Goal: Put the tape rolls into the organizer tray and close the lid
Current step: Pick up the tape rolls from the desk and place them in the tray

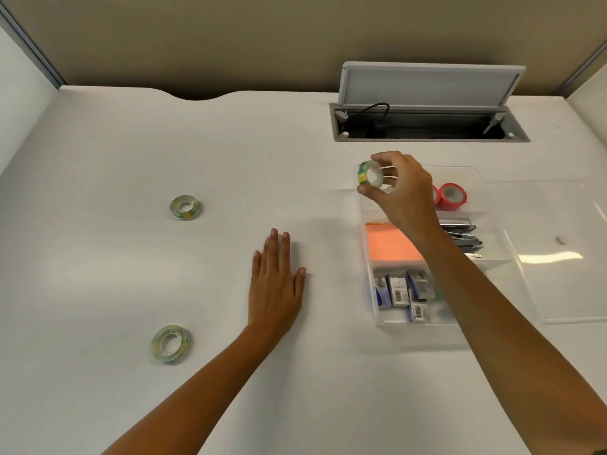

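Observation:
My right hand (402, 192) holds a clear tape roll (370, 175) with a green and yellow core, tilted on edge above the far-left corner of the clear organizer tray (371, 290). A red tape roll (452, 196) lies in the tray's far compartment. Two more clear tape rolls rest on the white desk: one at the middle left (185, 207), one nearer me at the left (170, 343). My left hand (276, 284) lies flat on the desk, palm down, holding nothing. The tray's clear lid (565, 257) lies open to the right of the tray.
The tray also holds an orange notepad (389, 241), grey staplers (463, 234) and several small staple boxes (404, 290). Behind the tray, a desk cable hatch (427, 124) stands open with its grey flap (427, 85) raised. Partition walls border the desk.

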A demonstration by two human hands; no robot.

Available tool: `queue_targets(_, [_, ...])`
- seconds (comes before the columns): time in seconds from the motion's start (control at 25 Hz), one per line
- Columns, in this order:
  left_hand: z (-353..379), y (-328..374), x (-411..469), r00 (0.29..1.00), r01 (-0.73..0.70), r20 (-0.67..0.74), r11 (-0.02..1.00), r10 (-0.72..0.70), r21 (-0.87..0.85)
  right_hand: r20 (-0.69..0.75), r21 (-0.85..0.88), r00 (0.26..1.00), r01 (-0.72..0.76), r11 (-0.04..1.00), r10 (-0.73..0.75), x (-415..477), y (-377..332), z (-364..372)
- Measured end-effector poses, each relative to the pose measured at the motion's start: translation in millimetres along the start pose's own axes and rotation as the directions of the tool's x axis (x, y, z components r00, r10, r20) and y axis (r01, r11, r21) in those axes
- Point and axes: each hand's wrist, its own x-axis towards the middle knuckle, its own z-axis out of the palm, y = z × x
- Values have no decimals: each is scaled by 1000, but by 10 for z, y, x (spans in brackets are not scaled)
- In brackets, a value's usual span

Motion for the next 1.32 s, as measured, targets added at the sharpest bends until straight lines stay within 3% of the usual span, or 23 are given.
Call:
queue_targets(0.16, [65,32,3,1000,14,-18,997,-13,73,53,-144,999,12,989,-5,221,354,-93])
queue_targets(0.28, [69,12,11,1000,3,-10,995,-2,103,185,-222,983,47,974,-5,335,451,-50])
queue_targets(0.44, [88,16,18,1000,13,-1,992,-13,128,391,-404,920,186,896,-15,439,492,25])
queue_targets(0.68, [74,27,19,1000,26,-4,994,-26,103,496,-500,865,357,789,-77,525,612,179])
queue_targets(1.16, [71,30,22,999,39,-2,992,-39,116,496,-413,863,330,849,-94,552,711,204])
queue_targets(1.32, [84,14,14,999,38,0,990,-38,136,365,-366,924,258,894,-117,483,666,145])
